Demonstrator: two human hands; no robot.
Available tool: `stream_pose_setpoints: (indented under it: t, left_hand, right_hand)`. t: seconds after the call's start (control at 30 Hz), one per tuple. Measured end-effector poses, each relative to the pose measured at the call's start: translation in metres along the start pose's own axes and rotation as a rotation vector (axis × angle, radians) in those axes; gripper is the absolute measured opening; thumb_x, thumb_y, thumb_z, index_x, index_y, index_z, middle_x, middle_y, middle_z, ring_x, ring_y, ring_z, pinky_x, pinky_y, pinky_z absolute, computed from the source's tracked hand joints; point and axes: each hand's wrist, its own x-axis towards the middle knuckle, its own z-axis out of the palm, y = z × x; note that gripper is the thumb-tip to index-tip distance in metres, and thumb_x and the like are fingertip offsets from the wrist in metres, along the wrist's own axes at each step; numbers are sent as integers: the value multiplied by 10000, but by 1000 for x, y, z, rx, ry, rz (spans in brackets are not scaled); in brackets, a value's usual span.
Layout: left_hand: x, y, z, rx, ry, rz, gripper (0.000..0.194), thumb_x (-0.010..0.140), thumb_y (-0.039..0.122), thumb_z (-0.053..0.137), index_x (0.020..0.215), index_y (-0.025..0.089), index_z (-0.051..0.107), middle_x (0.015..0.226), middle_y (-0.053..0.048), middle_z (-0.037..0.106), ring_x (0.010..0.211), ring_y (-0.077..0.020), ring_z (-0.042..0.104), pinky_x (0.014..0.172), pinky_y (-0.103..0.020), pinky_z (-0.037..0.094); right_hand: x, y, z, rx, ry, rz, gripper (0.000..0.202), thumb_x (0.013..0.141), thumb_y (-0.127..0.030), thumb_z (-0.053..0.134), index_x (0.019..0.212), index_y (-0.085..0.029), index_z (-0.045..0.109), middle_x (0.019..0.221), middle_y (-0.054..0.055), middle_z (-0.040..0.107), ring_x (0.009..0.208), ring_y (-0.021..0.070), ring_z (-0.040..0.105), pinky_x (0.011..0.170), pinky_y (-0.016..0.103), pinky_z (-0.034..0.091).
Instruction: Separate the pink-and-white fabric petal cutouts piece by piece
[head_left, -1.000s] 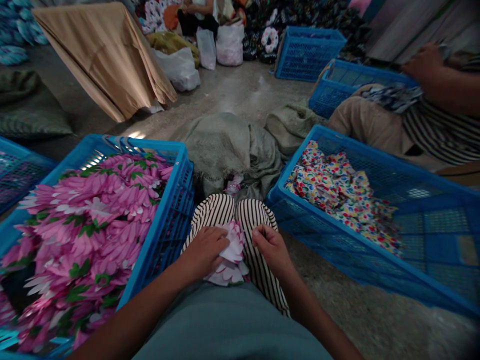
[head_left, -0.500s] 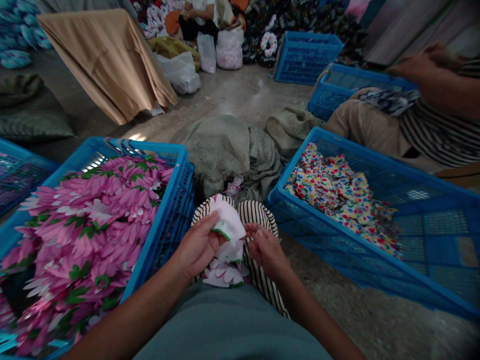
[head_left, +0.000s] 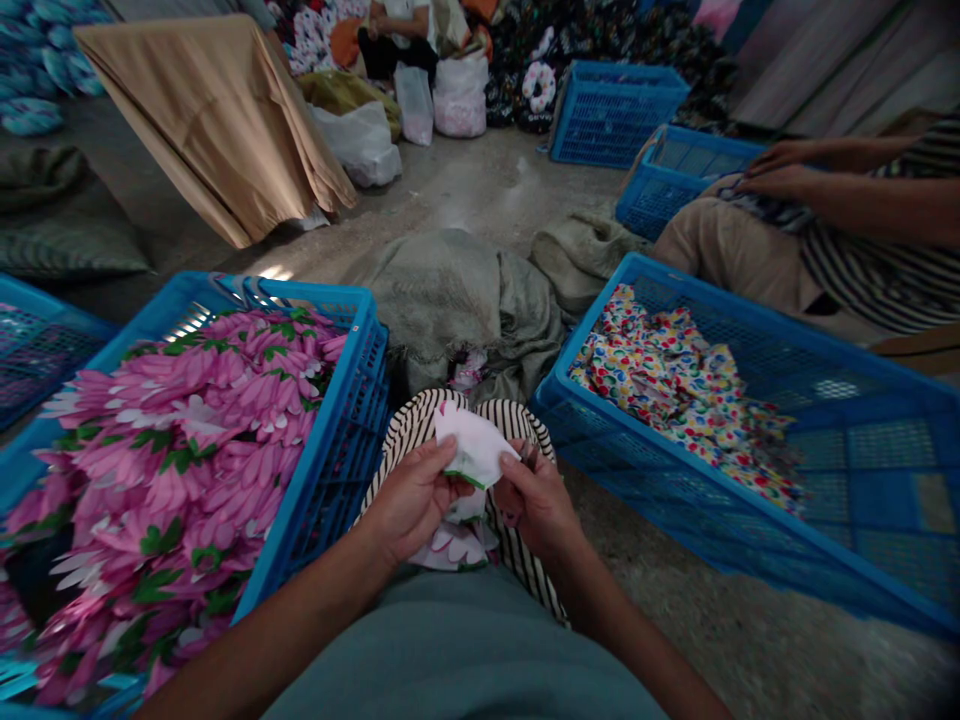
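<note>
Between my hands, above my lap, is a white fabric piece [head_left: 474,445] with a green lower edge and a touch of pink at its top. My left hand [head_left: 420,500] pinches its left side between thumb and fingers. My right hand [head_left: 538,495] is closed on its right side, the thumb lying on the cloth. Something dark shows by the right fingers, too small to make out. More white and pink petal-shaped fabric pieces [head_left: 456,548] lie on my lap below, partly covered by my hands. My striped trousers [head_left: 397,435] show on both sides.
On the left stands a blue crate [head_left: 367,310] heaped with pink and green fabric flower pieces [head_left: 202,430]. A blue crate [head_left: 720,300] on the right holds multicoloured printed fabric pieces [head_left: 675,390]. Grey-green sacks [head_left: 450,290] lie ahead. A co-worker's hands [head_left: 784,170] are at the upper right.
My right hand has come up to the white fabric piece and now grips its right side. The piece is spread wider and flatter. The co-worker's hands at the right have lowered to their lap.
</note>
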Motion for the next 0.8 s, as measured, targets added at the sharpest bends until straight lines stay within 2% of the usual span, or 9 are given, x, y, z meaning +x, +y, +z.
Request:
stream_pose_setpoints:
  t: [0.1,0.2,0.27,0.37,0.47,0.57,0.63,0.8]
  left_hand:
    - [-2,0,3,89,0,-14,214,712,232,623,894,121,621,769,-68,677,644,-152,622,568,-240,504]
    - [-1,0,2,111,27,47,272,674,189,654,932,116,607,812,-71,679,717,-169,631,633,-246,504]
    - [1,0,0,95,80,108,277,662,185,661,924,123,600,807,-58,679,701,-159,630,578,-216,495]
    - [3,1,-4,99,145,116,304,642,213,676,925,144,591,763,-36,682,631,-147,628,485,-192,472]
    - [1,1,-4,101,144,101,366,636,221,677,983,155,579,805,-42,690,682,-168,640,537,-223,496]
    - [-1,0,-3,96,107,112,413,660,207,659,1057,168,549,857,-52,691,731,-175,644,577,-233,505]
    - [-1,0,-1,97,103,110,430,667,203,653,1080,179,537,866,-52,691,729,-175,646,579,-236,509]
    - [-1,0,1,115,123,86,410,651,203,663,1045,164,559,824,-54,693,706,-180,647,541,-232,508]
  right_hand:
    - [-4,-3,2,-152,-22,-24,201,683,-297,653,674,-174,495,414,-97,419,324,29,306,318,133,240]
    - [-8,-6,2,-259,-61,-121,167,657,-246,676,683,-162,534,530,-58,501,432,45,411,400,144,330]
    - [-7,-7,0,-181,-56,-165,168,676,-272,655,735,-176,531,567,-55,519,390,35,368,363,143,295]
    - [-3,-6,-4,-20,-31,-158,179,743,-353,571,785,-194,502,583,-57,525,296,15,228,290,148,179]
    - [-2,-3,-8,-3,-54,-116,243,803,-426,462,793,-189,512,556,-52,498,291,23,198,293,166,154]
    - [-7,-2,-12,-125,-112,-104,355,818,-501,381,807,-183,539,546,-34,478,345,49,229,336,187,153]
    - [-12,-2,-14,-272,-144,-128,371,804,-516,396,803,-180,554,566,-18,481,397,70,270,371,198,172]
    - [-15,-11,-20,-583,-207,-275,320,813,-452,438,785,-173,591,560,-13,442,510,120,375,485,235,278]
